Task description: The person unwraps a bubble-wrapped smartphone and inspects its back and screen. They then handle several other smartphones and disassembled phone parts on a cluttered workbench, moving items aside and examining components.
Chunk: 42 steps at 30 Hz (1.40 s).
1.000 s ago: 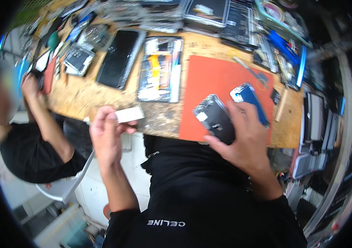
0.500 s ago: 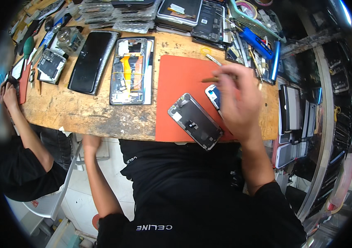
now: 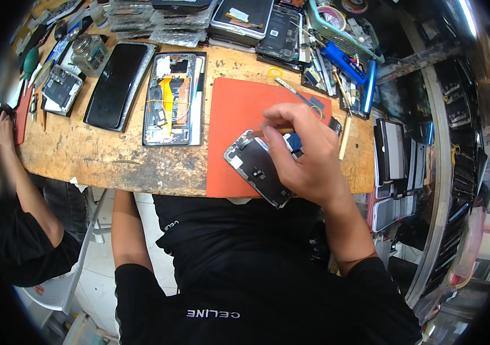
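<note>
My right hand [image 3: 305, 152] is closed in a pinch on a slim brown stick-like tool [image 3: 261, 133], whose kind I cannot make out. Its tip points left, over the upper end of a phone screen assembly [image 3: 256, 169] lying back side up. That assembly rests tilted on an orange-red mat [image 3: 222, 115], its lower end at the table's front edge. Behind my fingers shows part of a second phone piece [image 3: 294, 141], dark blue, mostly hidden. Of my left arm [image 3: 132, 230] only the forearm shows; the hand is out of sight beneath the table's edge.
Left of the mat lie an opened phone [image 3: 170, 103] with an orange flex cable, a large black phone [image 3: 119, 86] and a glass jar [image 3: 90, 56]. Behind stand stacked phone parts [image 3: 239, 26], a green basket [image 3: 366, 37] and a blue tool [image 3: 343, 62]. A co-worker's hand [image 3: 3, 129] is at far left.
My right hand has moved left and slightly down, bringing the brown tool over the screen assembly's upper end. My left hand has slipped out of sight under the table. The whole view has shifted slightly.
</note>
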{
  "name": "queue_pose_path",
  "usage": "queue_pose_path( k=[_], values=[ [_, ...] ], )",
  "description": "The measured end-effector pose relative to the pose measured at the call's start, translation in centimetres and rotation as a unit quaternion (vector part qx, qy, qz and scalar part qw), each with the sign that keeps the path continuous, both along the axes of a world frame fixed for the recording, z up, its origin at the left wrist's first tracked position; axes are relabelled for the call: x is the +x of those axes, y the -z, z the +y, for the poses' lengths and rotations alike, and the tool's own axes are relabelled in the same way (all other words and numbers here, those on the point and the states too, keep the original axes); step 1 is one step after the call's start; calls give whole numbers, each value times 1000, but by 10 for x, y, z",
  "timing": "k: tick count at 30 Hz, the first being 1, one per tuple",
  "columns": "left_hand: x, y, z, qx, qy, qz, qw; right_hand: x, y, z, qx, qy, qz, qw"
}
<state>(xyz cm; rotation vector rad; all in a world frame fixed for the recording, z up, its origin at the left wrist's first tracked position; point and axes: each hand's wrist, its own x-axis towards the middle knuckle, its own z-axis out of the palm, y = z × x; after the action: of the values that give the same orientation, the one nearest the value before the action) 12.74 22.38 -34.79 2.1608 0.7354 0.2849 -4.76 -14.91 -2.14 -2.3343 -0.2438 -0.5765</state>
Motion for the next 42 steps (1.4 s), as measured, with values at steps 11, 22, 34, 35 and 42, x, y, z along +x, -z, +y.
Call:
queue_pose_path(
  k=[11, 22, 34, 35, 42],
  values=[
    [-130, -109, 24, -281, -137, -384, 869, -7, 17, -3, 91, 49, 52, 993],
    [-113, -196, -12, -17, 13, -334, 942, -10, 13, -9, 73, 64, 21, 995],
    [-139, -257, -183, 86, 478, -291, 825, 21, 19, -4, -34, -18, -22, 999],
    [-139, -257, -187, 99, 475, -277, 829, 19, 16, -4, -34, -27, -21, 999],
    [-142, -252, -186, 93, 475, -235, 843, 16, 12, 5, -13, -87, 7, 996]
  ],
)
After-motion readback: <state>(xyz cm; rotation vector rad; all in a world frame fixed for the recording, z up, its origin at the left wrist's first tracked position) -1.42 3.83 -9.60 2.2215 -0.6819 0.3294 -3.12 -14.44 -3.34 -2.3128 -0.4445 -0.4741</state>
